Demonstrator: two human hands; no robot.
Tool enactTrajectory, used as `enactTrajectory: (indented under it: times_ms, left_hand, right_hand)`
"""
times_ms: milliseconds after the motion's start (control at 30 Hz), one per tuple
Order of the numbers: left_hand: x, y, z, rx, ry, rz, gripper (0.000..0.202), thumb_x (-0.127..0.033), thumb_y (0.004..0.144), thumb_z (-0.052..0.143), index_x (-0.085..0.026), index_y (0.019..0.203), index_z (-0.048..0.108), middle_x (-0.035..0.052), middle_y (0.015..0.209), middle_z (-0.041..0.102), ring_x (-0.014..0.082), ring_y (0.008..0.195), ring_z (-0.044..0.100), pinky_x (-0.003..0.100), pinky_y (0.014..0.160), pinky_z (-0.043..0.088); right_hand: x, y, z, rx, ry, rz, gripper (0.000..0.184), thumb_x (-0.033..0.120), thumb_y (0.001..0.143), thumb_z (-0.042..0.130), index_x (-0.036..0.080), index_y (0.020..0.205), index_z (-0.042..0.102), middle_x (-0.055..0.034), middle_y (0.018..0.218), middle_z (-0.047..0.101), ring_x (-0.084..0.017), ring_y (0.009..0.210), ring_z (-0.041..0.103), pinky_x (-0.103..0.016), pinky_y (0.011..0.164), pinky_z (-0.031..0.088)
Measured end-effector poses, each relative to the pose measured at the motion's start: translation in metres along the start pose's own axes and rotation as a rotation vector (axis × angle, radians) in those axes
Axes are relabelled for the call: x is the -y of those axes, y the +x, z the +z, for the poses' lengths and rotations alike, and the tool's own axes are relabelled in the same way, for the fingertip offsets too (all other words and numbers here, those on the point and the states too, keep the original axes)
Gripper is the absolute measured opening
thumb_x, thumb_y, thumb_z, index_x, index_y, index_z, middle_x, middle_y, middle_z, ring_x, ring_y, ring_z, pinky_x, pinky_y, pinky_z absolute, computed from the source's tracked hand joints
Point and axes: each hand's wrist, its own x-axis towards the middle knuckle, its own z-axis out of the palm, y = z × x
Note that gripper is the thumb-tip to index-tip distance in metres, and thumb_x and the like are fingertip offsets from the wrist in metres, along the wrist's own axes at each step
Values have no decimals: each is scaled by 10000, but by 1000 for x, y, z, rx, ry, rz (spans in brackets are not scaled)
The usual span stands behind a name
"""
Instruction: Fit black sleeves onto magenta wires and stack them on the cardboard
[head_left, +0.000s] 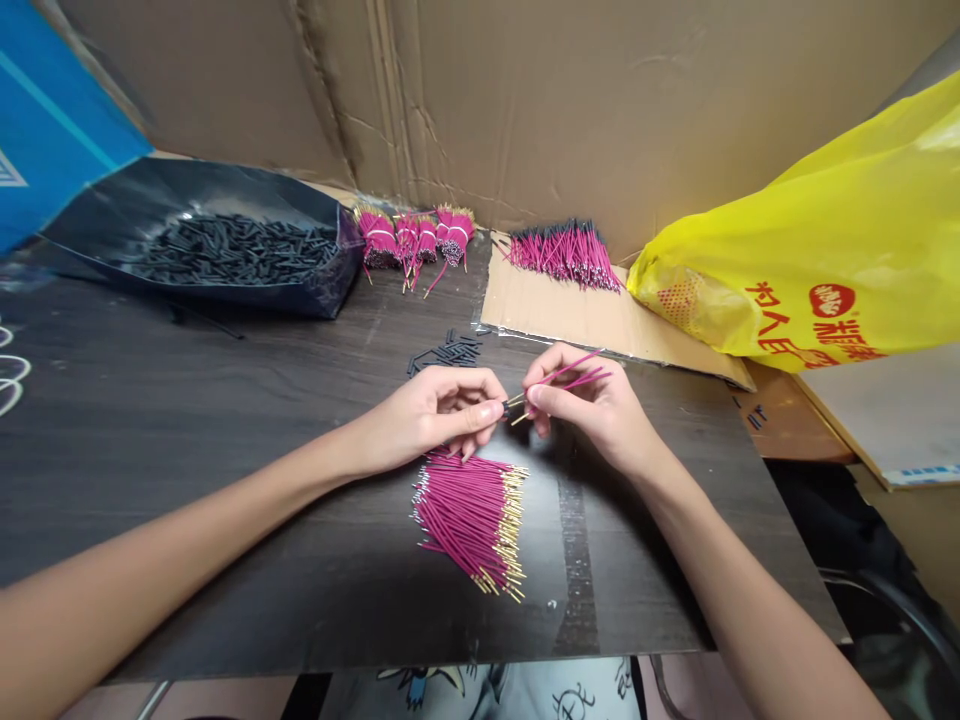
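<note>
My right hand (581, 400) pinches a few magenta wires (589, 377) whose gold pin ends point left. Opposite it, the thumb and fingers of my left hand (461, 410) are closed on a short black sleeve (508, 408), which meets one of the gold tips; how far the tip is inside cannot be made out. Just below both hands lies a spread pile of magenta wires (465, 510), gold ends to the right and silvery ends to the left. Behind my left hand is a small heap of loose black sleeves (454, 352).
A dark bag (300, 290) full of black sleeves stands back left. Tied wire bundles (412, 235) sit beside it. Wires with black ends (566, 255) rest on a cardboard sheet (540, 305). A yellow plastic bag (810, 250) takes up the right.
</note>
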Motion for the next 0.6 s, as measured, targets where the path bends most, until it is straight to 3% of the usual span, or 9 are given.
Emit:
enactTrajectory:
  times_ms: [600]
  left_hand:
    - [-3, -1, 1, -11, 31, -9, 250, -374, 1023, 615, -134, 955, 636, -2, 713, 616, 100, 615, 568, 199, 572, 459]
  right_hand:
    - [5, -4, 4, 5, -117, 0, 144, 305, 962, 718, 179, 962, 649, -1, 795, 689, -105, 639, 635, -241, 617, 512]
